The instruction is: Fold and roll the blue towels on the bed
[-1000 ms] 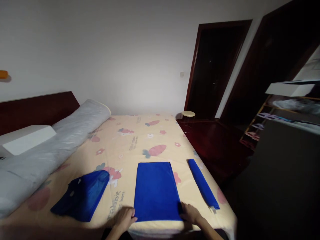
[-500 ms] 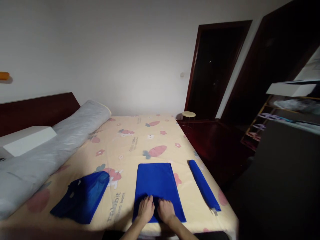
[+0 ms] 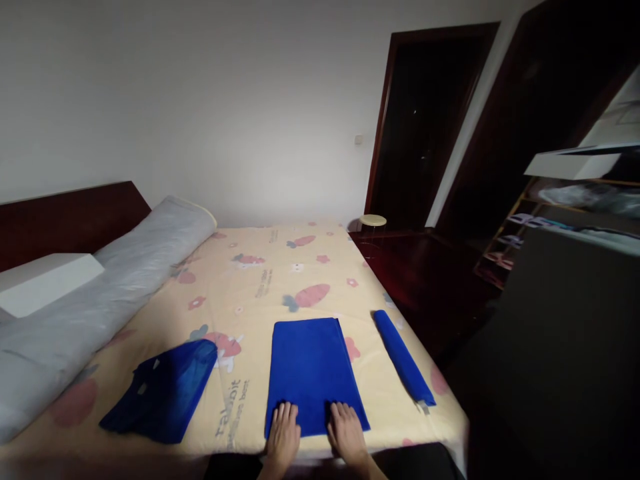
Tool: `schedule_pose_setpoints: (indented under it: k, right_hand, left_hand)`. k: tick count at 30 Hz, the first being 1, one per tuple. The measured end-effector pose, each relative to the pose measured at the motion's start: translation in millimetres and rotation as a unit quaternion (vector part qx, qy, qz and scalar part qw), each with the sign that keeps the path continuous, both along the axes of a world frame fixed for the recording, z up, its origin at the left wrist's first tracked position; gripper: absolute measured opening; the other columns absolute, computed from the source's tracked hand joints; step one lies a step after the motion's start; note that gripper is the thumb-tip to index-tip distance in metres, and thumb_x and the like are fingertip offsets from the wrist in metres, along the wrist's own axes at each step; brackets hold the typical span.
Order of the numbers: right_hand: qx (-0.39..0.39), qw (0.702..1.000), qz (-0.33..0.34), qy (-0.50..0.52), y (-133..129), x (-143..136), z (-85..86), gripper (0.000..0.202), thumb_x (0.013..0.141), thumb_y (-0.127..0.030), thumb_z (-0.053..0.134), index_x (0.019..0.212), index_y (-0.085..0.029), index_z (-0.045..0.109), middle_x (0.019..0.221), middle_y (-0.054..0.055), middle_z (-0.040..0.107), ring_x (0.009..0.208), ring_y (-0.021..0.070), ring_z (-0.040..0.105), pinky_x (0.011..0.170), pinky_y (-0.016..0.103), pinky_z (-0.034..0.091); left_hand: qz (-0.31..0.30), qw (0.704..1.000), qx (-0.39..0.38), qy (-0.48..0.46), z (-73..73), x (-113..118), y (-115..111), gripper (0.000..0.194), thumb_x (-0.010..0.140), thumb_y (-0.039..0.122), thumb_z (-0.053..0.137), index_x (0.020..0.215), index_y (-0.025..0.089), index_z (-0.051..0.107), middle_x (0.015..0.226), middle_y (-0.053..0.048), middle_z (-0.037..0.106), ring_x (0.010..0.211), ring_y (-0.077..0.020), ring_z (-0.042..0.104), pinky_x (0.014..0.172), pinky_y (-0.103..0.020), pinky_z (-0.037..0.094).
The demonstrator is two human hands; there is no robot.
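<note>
A flat, folded blue cloth lies on the bed in front of me. My left hand rests on its near left corner, palm down with the fingers stretched out. Near the right corner, my right hand lies on the cloth in the same way, fingers extended. To the right is a blue roll with a small grey tag at its near end. On the left lies a crumpled, dark blue piece of cloth, touched by neither hand.
The bed has a patterned yellow sheet. A long grey roll and a white box are at the left. Beyond the bed's right edge stand a round stool and a rack with shoes.
My hands have moved apart, from the middle of the folded cloth's near part towards its near corners. The fingers are now stretched out flatter. The view has shifted slightly.
</note>
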State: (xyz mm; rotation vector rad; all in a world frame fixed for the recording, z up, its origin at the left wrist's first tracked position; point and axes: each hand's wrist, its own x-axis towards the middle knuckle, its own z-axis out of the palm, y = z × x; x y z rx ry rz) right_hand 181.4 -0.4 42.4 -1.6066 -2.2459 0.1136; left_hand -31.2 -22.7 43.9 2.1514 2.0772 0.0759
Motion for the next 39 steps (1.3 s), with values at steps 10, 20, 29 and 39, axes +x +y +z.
schedule_pose_setpoints:
  k: [10,20,29,39]
  right_hand:
    - [0.001,0.997,-0.076,0.005,-2,59,1.2,0.037,0.081,-0.013,0.044,0.113,-0.019,0.061,0.102,0.012,0.066,0.094,0.0305,0.058,0.088,0.046,0.042]
    - [-0.011,0.993,0.072,0.088,17,-20,25.2,0.059,0.081,-0.005,0.038,0.137,-0.019,0.052,0.141,0.009,0.055,0.130,0.0229,0.049,0.112,0.042,0.035]
    - [-0.076,0.985,0.140,0.060,20,-21,2.8,0.062,0.086,-0.013,0.038,0.148,-0.021,0.036,0.154,0.004,0.034,0.142,0.0211,0.033,0.118,0.042,0.029]
    - [-0.031,0.999,0.004,0.028,18,50,-29.2,0.059,0.089,-0.012,0.023,0.146,-0.018,0.039,0.152,0.002,0.038,0.142,0.0202,0.032,0.116,0.044,0.032]
  left_hand:
    - [0.075,0.996,0.035,-0.023,14.5,-22,0,0.045,0.082,0.011,0.042,0.119,0.029,0.059,0.122,-0.006,0.060,0.123,-0.0272,0.047,0.111,-0.043,0.028]
    - [-0.017,0.997,0.053,-0.061,30.0,35,27,0.064,0.083,0.002,0.028,0.139,0.024,0.049,0.146,-0.004,0.052,0.136,-0.0205,0.043,0.114,-0.041,0.033]
    - [-0.078,0.993,0.091,-0.012,-11.6,25,18,0.072,0.083,0.011,0.038,0.151,0.028,0.019,0.158,0.000,0.026,0.144,-0.0216,0.030,0.118,-0.046,0.030]
    - [-0.027,0.991,0.123,0.045,5.6,-47,-2,0.076,0.081,0.008,0.037,0.150,0.032,0.017,0.157,0.002,0.030,0.142,-0.0199,0.034,0.117,-0.047,0.026]
